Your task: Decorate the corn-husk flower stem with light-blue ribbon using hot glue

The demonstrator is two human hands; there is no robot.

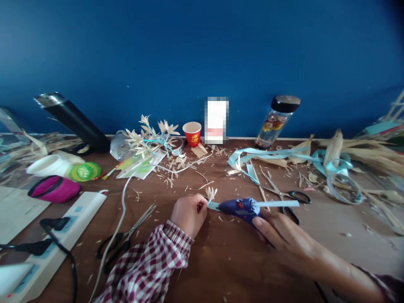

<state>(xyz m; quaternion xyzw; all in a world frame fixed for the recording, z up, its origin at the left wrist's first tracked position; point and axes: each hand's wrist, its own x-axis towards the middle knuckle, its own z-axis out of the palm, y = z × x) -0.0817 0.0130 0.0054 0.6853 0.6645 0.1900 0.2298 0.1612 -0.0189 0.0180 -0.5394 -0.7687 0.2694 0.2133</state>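
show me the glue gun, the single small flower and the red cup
Glue gun (236, 208), head view, on its blue body.
Single small flower (211, 194), head view, on its pale petals.
Red cup (192, 137), head view, on its outer wall.

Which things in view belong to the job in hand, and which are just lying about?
In the job:
glue gun, in the right hand
small pale flower and blue strip, at the left hand
likely the loose blue ribbon

Apparently just lying about:
red cup
black flask
glass bottle
magenta pouch

The left hand (191, 213) seems to pinch while the right hand (277, 231) grips.
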